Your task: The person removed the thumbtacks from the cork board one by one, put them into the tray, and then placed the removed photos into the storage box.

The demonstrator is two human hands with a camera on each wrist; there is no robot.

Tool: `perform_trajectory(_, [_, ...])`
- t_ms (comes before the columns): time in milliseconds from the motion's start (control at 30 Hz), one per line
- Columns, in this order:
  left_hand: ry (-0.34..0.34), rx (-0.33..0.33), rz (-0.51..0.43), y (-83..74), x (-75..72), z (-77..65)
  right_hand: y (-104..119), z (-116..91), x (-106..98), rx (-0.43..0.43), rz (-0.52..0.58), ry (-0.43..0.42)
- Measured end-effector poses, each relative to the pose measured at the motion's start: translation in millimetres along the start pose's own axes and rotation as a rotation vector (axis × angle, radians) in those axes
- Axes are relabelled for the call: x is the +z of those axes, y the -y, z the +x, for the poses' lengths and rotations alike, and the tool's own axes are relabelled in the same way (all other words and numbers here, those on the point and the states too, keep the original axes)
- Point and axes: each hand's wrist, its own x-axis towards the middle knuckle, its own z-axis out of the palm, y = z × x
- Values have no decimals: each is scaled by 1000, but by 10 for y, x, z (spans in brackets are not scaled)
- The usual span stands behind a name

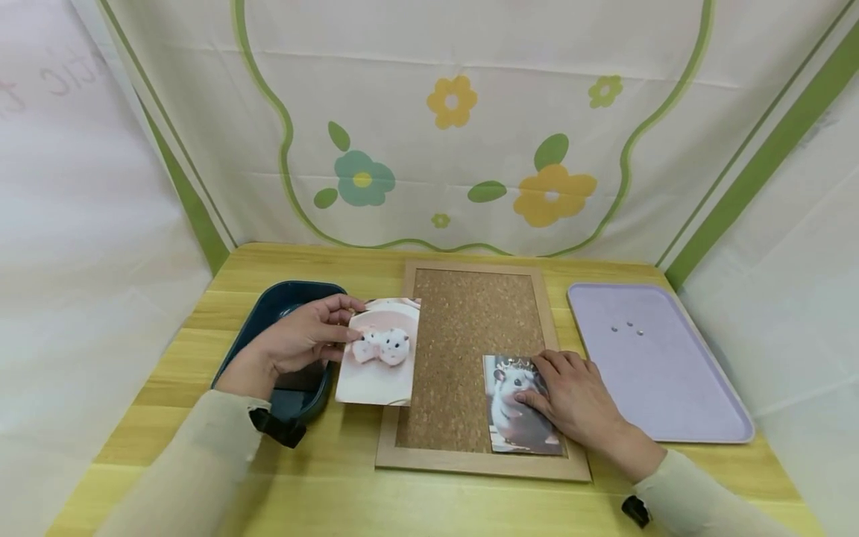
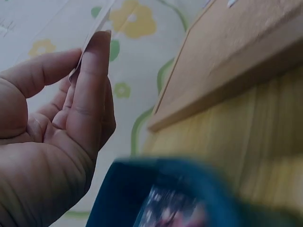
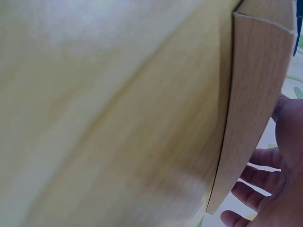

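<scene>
My left hand [image 1: 302, 335] pinches a photo card [image 1: 382, 384] by its left edge, thumb in front and fingers behind. The card pictures two small white animals on a pink and white ground, and it overlaps the left side of the cork board [image 1: 463, 313]. Edge-on, the same card [image 2: 98, 21] shows between thumb and fingers in the left wrist view. On the board's lower right lies a second photo [image 1: 506, 421], of a hamster in a crown. My right hand [image 1: 580, 395] rests on its right side, with the thumb across the picture.
Left of the board stands a dark teal bin [image 1: 288, 292], partly behind my left arm; a shiny printed packet [image 2: 163, 210] lies inside. At the right is a lilac tray [image 1: 658, 388] with several small metal pieces [image 1: 629, 324]. A printed cloth wall [image 1: 403, 89] rises behind the table.
</scene>
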Motion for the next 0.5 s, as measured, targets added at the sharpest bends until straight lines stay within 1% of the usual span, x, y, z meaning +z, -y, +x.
perform_trajectory(233, [24,-1,11,-71,-322,-150,7,-2,-7,7,-4,11])
perform_trajectory(367, [59,15,32,-85,-506,-207,4,-3,-1,4,0,5])
perform_trajectory(500, [74,25,66,-82,-672,-245,0,-3,4,7,2,5])
